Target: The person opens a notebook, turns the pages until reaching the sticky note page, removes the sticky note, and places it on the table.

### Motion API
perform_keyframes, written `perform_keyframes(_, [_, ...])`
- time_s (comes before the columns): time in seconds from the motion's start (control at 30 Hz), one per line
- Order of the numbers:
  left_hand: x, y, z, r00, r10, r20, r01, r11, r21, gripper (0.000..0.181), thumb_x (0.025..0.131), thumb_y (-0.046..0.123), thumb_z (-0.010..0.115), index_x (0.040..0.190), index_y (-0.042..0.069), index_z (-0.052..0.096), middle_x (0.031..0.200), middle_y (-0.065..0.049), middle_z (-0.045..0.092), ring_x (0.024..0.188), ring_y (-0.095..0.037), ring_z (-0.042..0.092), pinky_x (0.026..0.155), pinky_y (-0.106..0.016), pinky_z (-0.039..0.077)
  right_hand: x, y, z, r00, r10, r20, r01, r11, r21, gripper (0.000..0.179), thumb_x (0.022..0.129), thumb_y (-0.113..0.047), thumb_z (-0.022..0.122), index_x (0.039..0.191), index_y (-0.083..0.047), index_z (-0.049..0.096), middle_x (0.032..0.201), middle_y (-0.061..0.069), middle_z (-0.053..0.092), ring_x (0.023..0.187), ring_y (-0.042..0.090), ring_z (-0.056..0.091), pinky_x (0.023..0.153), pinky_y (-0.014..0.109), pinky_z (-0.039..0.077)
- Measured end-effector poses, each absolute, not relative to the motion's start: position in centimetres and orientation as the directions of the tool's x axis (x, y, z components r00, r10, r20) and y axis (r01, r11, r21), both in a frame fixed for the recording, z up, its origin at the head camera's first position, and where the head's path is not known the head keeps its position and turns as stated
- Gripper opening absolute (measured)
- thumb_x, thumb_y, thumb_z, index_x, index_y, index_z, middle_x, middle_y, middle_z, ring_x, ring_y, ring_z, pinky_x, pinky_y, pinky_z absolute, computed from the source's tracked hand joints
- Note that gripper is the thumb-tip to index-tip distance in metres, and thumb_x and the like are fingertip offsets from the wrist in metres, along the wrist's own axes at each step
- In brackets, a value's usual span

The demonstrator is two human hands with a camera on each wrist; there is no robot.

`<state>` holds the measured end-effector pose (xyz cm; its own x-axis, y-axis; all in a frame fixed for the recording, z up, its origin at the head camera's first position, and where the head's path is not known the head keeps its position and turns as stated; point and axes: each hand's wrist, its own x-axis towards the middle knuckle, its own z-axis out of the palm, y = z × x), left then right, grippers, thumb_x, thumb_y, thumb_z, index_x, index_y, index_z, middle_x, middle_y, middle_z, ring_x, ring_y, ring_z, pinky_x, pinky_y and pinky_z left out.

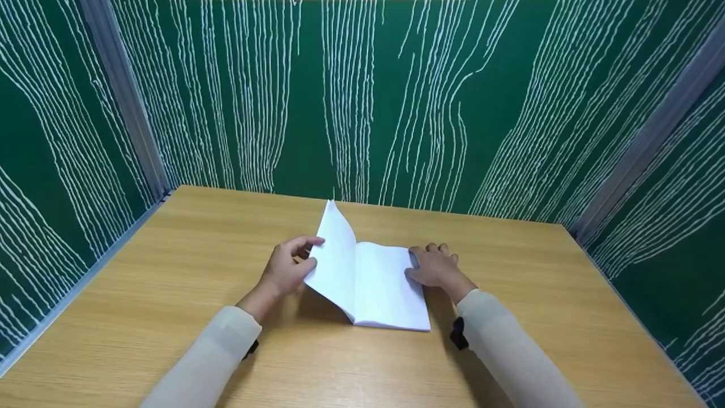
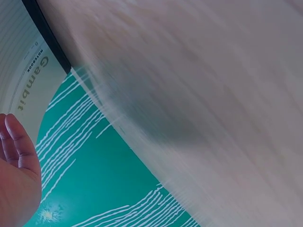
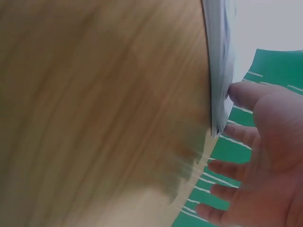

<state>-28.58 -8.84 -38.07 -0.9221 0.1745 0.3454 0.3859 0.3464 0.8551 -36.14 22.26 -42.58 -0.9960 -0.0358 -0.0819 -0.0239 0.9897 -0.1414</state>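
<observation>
Closest, rising from the lower left and lower right of the frame, come pale sleeves (image 1: 201, 351); past them, left of centre, the left hand (image 1: 286, 266) pinches the lifted left side of a white notebook (image 1: 391, 289), while the right hand (image 1: 436, 267), fingers extended and gripping nothing, touches its right page edge; the notebook stands open mid-frame on the wooden counter (image 1: 515, 277) (its cover reads "Gambit" in the left wrist view); I'd worry that the raised leaves could slip from that pinch and flop down, or crease if pulled hard, and that so light a right-hand touch might let the book skid; I spot no container holding anything; farthest, across the top, stands a green, white-streaked wall (image 1: 306, 113).
</observation>
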Motion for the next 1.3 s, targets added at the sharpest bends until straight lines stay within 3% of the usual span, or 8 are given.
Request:
perform_keyframes(0.27, [-31.1, -9.3, -40.9, -0.918, 0.169, 0.358, 0.395, 0.338, 0.854, 0.034, 0.076, 0.013, 0.057, 0.108, 0.027, 0.059, 0.092, 0.004, 0.057, 0.081, -0.016, 0.052, 0.066, -0.027, 0.048, -36.2, 22.8, -42.7, -0.991, -0.052, -0.12, -0.033, 0.988, -0.154, 0.064, 0.076, -0.052, 0.054, 0.132, -0.025, 0.037, 0.129, 0.015, 0.037, 0.112, 0.034, 0.027, 0.092, 0.057, 0.023])
perform_keyframes(0.4, [-31.0, -9.2, -40.9, -0.921, 0.163, 0.354, 0.39, 0.345, 0.854, 0.034, 0.076, 0.014, 0.056, 0.107, 0.028, 0.059, 0.091, 0.005, 0.056, 0.08, -0.015, 0.052, 0.066, -0.026, 0.048, -36.4, 22.8, -42.9, -0.991, -0.054, -0.121, -0.034, 0.987, -0.16, 0.063, 0.077, -0.052, 0.054, 0.132, -0.025, 0.038, 0.129, 0.015, 0.038, 0.112, 0.034, 0.026, 0.091, 0.057, 0.024])
perform_keyframes(0.87, [-31.1, -9.3, -40.5, -0.92, 0.171, 0.351, 0.39, 0.348, 0.852, 0.035, 0.077, 0.01, 0.056, 0.108, 0.024, 0.06, 0.093, 0.002, 0.058, 0.082, -0.017, 0.052, 0.067, -0.027, 0.046, -37.0, 22.9, -43.1, -0.996, -0.054, -0.076, -0.039, 0.98, -0.195, 0.06, 0.073, -0.048, 0.06, 0.127, -0.026, 0.045, 0.12, 0.012, 0.044, 0.107, 0.032, 0.028, 0.085, 0.056, 0.021])
perform_keyframes(1.17, [-28.9, -9.2, -38.3, -0.93, 0.186, 0.316, 0.364, 0.356, 0.861, 0.035, 0.078, 0.006, 0.054, 0.112, 0.012, 0.058, 0.095, -0.008, 0.057, 0.083, -0.02, 0.05, 0.066, -0.025, 0.046, -37.0, 22.6, -43.0, -0.997, -0.076, 0.03, -0.082, 0.954, -0.29, 0.045, 0.073, -0.034, 0.067, 0.115, -0.023, 0.057, 0.109, 0.008, 0.051, 0.107, 0.029, 0.032, 0.087, 0.052, 0.022])
perform_keyframes(1.3, [-29.7, -9.5, -39.1, -0.93, 0.186, 0.316, 0.364, 0.354, 0.862, 0.035, 0.078, 0.008, 0.055, 0.112, 0.016, 0.059, 0.094, -0.004, 0.056, 0.082, -0.019, 0.05, 0.066, -0.026, 0.046, -37.1, 22.5, -42.8, -0.993, -0.089, 0.08, -0.108, 0.951, -0.289, 0.04, 0.072, -0.03, 0.069, 0.11, -0.022, 0.059, 0.103, 0.003, 0.054, 0.101, 0.025, 0.038, 0.089, 0.049, 0.025])
